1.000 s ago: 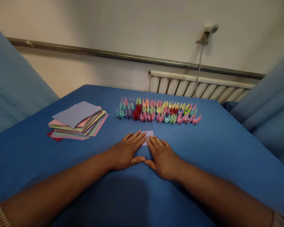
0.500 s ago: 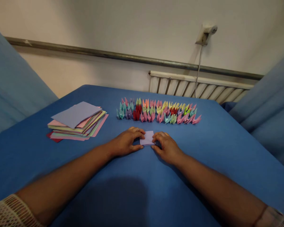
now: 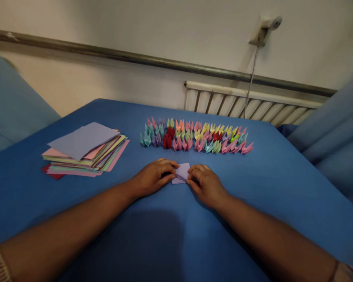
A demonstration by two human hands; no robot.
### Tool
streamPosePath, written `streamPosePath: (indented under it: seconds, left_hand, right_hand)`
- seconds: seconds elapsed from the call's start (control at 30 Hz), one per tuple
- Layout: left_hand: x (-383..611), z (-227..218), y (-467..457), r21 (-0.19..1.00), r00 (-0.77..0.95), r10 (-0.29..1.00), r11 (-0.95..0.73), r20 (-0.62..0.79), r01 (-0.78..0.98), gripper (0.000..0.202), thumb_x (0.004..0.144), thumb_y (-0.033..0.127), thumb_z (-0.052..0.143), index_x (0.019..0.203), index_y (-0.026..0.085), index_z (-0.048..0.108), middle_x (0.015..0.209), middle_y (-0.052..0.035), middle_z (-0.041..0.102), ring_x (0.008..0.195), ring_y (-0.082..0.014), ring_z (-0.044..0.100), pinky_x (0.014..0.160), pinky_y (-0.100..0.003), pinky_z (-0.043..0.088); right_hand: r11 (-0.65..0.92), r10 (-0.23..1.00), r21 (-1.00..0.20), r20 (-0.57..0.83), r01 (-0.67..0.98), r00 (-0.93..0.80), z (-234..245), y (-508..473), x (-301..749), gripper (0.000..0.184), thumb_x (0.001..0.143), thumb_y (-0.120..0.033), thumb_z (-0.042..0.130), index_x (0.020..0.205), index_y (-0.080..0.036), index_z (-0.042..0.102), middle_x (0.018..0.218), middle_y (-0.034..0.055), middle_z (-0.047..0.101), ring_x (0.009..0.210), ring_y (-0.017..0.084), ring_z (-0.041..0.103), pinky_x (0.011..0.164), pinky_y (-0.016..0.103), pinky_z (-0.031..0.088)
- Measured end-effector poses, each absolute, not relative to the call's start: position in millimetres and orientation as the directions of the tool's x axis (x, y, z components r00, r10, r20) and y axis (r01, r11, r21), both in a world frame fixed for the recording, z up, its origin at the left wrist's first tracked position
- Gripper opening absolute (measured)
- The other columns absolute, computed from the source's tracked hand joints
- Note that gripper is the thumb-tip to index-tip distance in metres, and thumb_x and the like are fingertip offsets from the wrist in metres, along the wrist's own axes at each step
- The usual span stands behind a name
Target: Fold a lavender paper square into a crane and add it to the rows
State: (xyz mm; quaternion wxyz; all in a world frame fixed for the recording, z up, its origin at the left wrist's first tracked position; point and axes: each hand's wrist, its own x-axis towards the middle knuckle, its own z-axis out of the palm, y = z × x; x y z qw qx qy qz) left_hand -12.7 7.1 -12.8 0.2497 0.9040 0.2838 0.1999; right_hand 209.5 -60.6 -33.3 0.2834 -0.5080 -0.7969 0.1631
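Note:
A small folded square of lilac origami paper (image 3: 182, 170) lies on the blue table between my two hands, its near flap lifted a little. My left hand (image 3: 156, 177) pinches its left side with thumb and fingers. On the right side, my right hand (image 3: 207, 183) grips the edge the same way, fingers curled. Beyond my hands stand several rows of folded paper cranes (image 3: 189, 144) in pink, red, yellow, green and blue. To the left sits a stack of coloured paper sheets (image 3: 84, 141), a lilac one on top.
The blue cloth (image 3: 223, 243) covers the table. Behind it are a wall with a metal rail (image 3: 153, 60), a white radiator (image 3: 217, 88) and a socket with a plugged-in cord (image 3: 261, 35). Blue curtains (image 3: 341, 145) hang at both sides.
The near flap of the folded lilac paper has come up, and my left fingers have closed on it from the left. The view has shifted slightly.

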Motion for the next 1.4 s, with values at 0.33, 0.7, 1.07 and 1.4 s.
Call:
streamPosePath:
  seconds: [0.33, 0.7, 1.07, 1.4]
  left_hand:
    - [-12.0, -18.7, 4.4, 0.527, 0.670, 0.708, -0.667, 0.225, 0.527, 0.018, 0.087, 0.030, 0.056, 0.076, 0.020, 0.065, 0.110, -0.0063, 0.066, 0.111, -0.0231, 0.056, 0.098, -0.039, 0.041]
    - [-6.2, -17.9, 0.9, 0.456, 0.606, 0.764, -0.630, 0.221, 0.629, 0.019, 0.081, 0.035, 0.064, 0.089, 0.018, 0.060, 0.113, -0.0086, 0.063, 0.108, -0.0253, 0.054, 0.096, -0.041, 0.043]
    - [7.2, -10.8, -5.5, 0.442, 0.393, 0.911, -0.405, 0.124, 0.800, 0.039, 0.066, 0.044, 0.073, 0.090, 0.018, 0.058, 0.111, -0.0114, 0.060, 0.110, -0.0329, 0.050, 0.094, -0.046, 0.042]
    - [26.9, -12.2, -17.5, 0.793, 0.316, 0.941, -0.280, 0.117, 0.540, 0.048, 0.077, 0.018, 0.058, 0.123, 0.018, 0.045, 0.083, -0.0013, 0.060, 0.076, -0.0189, 0.061, 0.071, -0.033, 0.048]
  right_hand:
    - [0.442, 0.896, -0.520, 0.295, 0.731, -0.332, -23.3, -72.4, 204.2, 0.017, 0.092, -0.022, 0.050, 0.106, -0.018, 0.057, 0.104, 0.0083, 0.064, 0.094, 0.021, 0.057, 0.086, 0.037, 0.045]
    - [0.456, 0.890, -0.338, 0.198, 0.823, -0.411, -14.7, -83.1, 199.7, 0.024, 0.095, -0.026, 0.049, 0.104, -0.020, 0.069, 0.110, 0.0080, 0.065, 0.099, 0.022, 0.058, 0.088, 0.039, 0.044]
    - [0.466, 0.881, -0.413, 0.295, 0.783, -0.369, -23.6, -75.6, 199.0, 0.018, 0.092, -0.020, 0.051, 0.096, -0.017, 0.068, 0.111, 0.0108, 0.062, 0.100, 0.023, 0.056, 0.089, 0.040, 0.047]
    - [0.494, 0.850, -0.501, 0.451, 0.711, -0.272, -34.8, -64.8, 203.4, 0.009, 0.088, -0.021, 0.057, 0.092, -0.022, 0.065, 0.132, 0.0104, 0.052, 0.120, 0.027, 0.049, 0.096, 0.048, 0.042]
